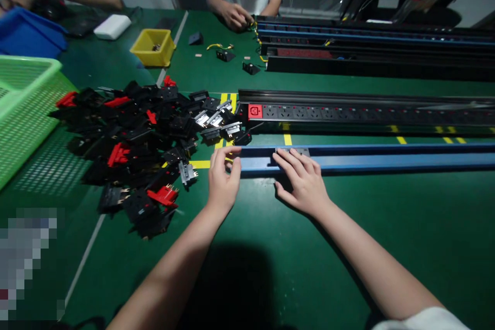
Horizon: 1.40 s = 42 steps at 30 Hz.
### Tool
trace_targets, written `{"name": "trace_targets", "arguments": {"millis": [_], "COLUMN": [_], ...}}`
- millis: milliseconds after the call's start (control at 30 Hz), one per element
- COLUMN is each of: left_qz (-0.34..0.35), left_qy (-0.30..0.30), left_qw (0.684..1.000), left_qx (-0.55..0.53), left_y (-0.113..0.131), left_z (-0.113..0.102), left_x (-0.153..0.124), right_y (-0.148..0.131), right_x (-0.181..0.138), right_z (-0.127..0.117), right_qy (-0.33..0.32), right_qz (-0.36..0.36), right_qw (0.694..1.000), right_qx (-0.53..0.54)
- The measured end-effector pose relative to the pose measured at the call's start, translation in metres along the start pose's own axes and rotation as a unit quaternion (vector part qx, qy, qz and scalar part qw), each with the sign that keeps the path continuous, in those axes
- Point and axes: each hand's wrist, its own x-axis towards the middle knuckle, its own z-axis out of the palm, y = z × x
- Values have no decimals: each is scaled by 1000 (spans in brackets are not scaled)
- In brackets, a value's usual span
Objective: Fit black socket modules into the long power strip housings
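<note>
The left hand (222,180) holds the left end of a long blue rail (367,159) that lies across the green desk (348,227); its grip is closed around the rail's end. The right hand (303,180) rests just beside it, fingers spread flat on a small grey part (299,151) sitting in the rail. A pile of black and red sockets (139,149) lies left of the hands, near a green basket (23,113).

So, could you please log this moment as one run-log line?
left hand: grips end of blue rail | right hand: fingers on grey insert in rail | socket parts pile: left of hands | green table
</note>
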Motion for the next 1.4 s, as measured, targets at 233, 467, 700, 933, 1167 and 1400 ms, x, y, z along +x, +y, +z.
{"name": "trace_targets", "arguments": {"millis": [233,467,700,933,1167,1400], "left_qz": [-14,-17,-7,-3,-7,-10], "left_qy": [22,-38,-48,-52,-47,-38], "left_qw": [1000,998,996,998,999,999], "left_qx": [-4,54,81,28,20,12], "left_y": [-10,-10,-11,-13,-9,-7], "left_z": [-4,-1,2,4,3,3], "left_x": [11,13,10,11,11,11], "right_y": [3,3,4,5,5,5], "right_x": [-3,-3,-3,-3,-4,-3], "right_z": [-2,-2,-2,-1,-1,-1], "right_qy": [-11,-12,-12,-8,-10,-8], "right_qz": [0,-2,-8,-11,-12,-13], "right_qw": [1000,1000,1000,1000,1000,1000], "right_qx": [3,-2,-6,-2,1,4]}}
